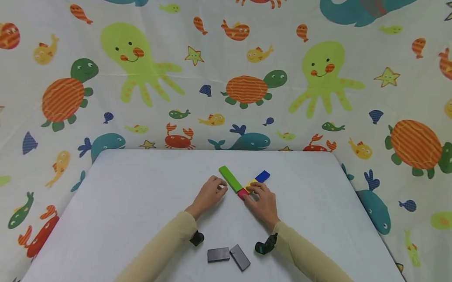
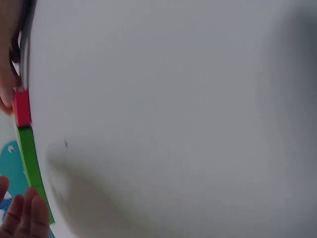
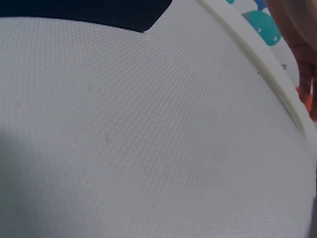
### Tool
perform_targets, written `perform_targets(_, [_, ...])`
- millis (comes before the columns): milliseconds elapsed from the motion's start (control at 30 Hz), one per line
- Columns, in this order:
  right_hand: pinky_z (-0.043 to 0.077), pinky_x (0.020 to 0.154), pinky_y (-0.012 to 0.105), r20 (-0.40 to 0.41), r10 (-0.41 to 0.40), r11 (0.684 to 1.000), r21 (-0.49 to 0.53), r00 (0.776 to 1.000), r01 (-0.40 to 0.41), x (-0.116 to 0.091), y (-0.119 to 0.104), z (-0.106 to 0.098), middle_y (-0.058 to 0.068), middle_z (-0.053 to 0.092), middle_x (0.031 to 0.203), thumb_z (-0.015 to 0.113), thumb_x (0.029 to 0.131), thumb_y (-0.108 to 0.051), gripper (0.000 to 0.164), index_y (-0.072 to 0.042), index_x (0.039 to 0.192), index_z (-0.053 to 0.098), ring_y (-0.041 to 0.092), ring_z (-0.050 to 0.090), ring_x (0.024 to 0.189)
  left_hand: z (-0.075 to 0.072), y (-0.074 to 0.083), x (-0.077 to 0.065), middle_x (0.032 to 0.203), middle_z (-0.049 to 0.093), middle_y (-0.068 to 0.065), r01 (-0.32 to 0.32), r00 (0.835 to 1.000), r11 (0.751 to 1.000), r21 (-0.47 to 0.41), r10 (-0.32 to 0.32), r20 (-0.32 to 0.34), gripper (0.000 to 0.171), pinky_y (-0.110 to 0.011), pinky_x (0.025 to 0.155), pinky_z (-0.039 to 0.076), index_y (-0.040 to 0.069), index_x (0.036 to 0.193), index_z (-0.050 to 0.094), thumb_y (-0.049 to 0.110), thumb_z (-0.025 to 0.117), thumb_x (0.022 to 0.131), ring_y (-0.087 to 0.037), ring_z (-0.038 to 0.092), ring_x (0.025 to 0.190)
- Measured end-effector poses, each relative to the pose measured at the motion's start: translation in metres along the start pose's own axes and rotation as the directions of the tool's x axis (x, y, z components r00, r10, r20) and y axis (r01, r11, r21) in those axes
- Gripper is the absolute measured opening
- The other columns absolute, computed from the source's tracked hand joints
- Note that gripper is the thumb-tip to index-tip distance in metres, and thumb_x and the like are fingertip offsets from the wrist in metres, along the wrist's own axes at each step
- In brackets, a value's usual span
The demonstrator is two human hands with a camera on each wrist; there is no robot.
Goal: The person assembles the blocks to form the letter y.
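Note:
On the white table, a long green block (image 1: 230, 179) slants down to a small red block (image 1: 241, 193). From there a yellow block (image 1: 251, 182) and a blue block (image 1: 263, 176) run up to the right, forming a V. My right hand (image 1: 263, 204) pinches at the corner of the V, thumb at the red block and fingers over the yellow one, partly hiding both. Left of the green block, my left hand (image 1: 208, 194) holds nothing, its fingers loosely bent. The left wrist view shows the red block's side beside the right hand's fingers.
Nearer to me, two dark grey rectangular blocks lie flat: one (image 1: 218, 255) almost level, the other (image 1: 239, 257) tilted beside it. Behind the table's far edge hangs a cloth (image 1: 217, 35) printed with sea animals.

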State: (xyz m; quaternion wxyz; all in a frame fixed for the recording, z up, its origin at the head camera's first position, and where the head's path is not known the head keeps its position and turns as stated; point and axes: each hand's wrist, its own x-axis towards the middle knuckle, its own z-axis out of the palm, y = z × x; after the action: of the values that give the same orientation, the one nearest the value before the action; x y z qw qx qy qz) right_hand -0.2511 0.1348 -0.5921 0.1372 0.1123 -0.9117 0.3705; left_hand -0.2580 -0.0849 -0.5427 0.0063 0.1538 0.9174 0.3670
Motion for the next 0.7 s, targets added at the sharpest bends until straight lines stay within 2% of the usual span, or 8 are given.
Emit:
perform_targets(100, [0.04, 0.086, 0.046, -0.008, -0.011, 1.0, -0.003, 1.0, 0.011, 0.0, 0.001, 0.0, 0.004, 0.062, 0.122, 0.076, 0.085, -0.033, 0.031, -0.013, 0.109, 0.073, 0.024, 0.057, 0.114, 0.002, 0.006, -0.016, 0.097, 0.055, -0.005, -0.059, 0.996, 0.998, -0.003, 0.059, 0.063, 0.013, -0.03, 0.078, 0.051, 0.007, 0.103, 0.065, 0.018, 0.064, 0.095, -0.015, 0.056, 0.088])
perform_targets(167, [0.04, 0.087, 0.047, -0.012, -0.014, 1.0, 0.001, 1.0, 0.014, -0.001, 0.001, 0.0, 0.005, 0.062, 0.121, 0.077, 0.085, -0.033, 0.032, -0.013, 0.109, 0.074, 0.024, 0.057, 0.113, 0.003, 0.011, -0.027, 0.096, 0.056, -0.003, -0.11, 0.987, 0.994, 0.002, 0.109, 0.122, 0.014, -0.027, 0.076, 0.049, 0.009, 0.103, 0.064, 0.02, 0.064, 0.095, -0.013, 0.054, 0.086])
perform_targets(267, [0.04, 0.087, 0.048, -0.01, -0.001, 1.0, 0.003, 1.0, 0.001, -0.001, 0.001, -0.001, 0.006, 0.062, 0.121, 0.077, 0.085, -0.033, 0.031, -0.013, 0.108, 0.074, 0.026, 0.057, 0.113, 0.008, 0.019, -0.043, 0.098, 0.057, -0.003, -0.186, 0.96, 0.982, -0.02, 0.186, 0.208, 0.016, -0.025, 0.075, 0.048, 0.008, 0.105, 0.064, 0.02, 0.065, 0.095, -0.014, 0.055, 0.087])
perform_targets(400, [0.039, 0.087, 0.049, -0.003, 0.008, 1.0, 0.008, 1.0, -0.008, -0.001, 0.001, -0.003, 0.006, 0.062, 0.121, 0.076, 0.086, -0.033, 0.03, -0.013, 0.108, 0.074, 0.026, 0.056, 0.114, 0.015, 0.035, -0.061, 0.1, 0.058, -0.003, -0.227, 0.925, 0.973, -0.03, 0.225, 0.306, 0.022, -0.022, 0.078, 0.049, 0.007, 0.107, 0.064, 0.023, 0.069, 0.092, -0.014, 0.057, 0.09])
perform_targets(533, [0.039, 0.088, 0.051, -0.001, -0.007, 1.0, 0.013, 1.0, 0.007, 0.0, 0.001, -0.003, 0.006, 0.062, 0.121, 0.076, 0.085, -0.032, 0.031, -0.012, 0.109, 0.074, 0.026, 0.057, 0.113, 0.023, 0.053, -0.077, 0.1, 0.056, 0.001, -0.276, 0.906, 0.956, 0.1, 0.224, 0.36, 0.031, -0.019, 0.076, 0.047, 0.01, 0.107, 0.063, 0.033, 0.072, 0.089, -0.008, 0.054, 0.087])
perform_targets(700, [0.039, 0.089, 0.05, 0.006, -0.005, 1.0, 0.013, 1.0, 0.005, 0.001, 0.002, -0.001, 0.005, 0.061, 0.122, 0.076, 0.085, -0.033, 0.031, -0.012, 0.109, 0.073, 0.025, 0.058, 0.11, 0.035, 0.069, -0.092, 0.094, 0.053, 0.004, -0.329, 0.902, 0.898, 0.293, 0.207, 0.379, 0.048, -0.019, 0.065, 0.041, 0.013, 0.106, 0.061, 0.054, 0.072, 0.083, -0.006, 0.045, 0.076])
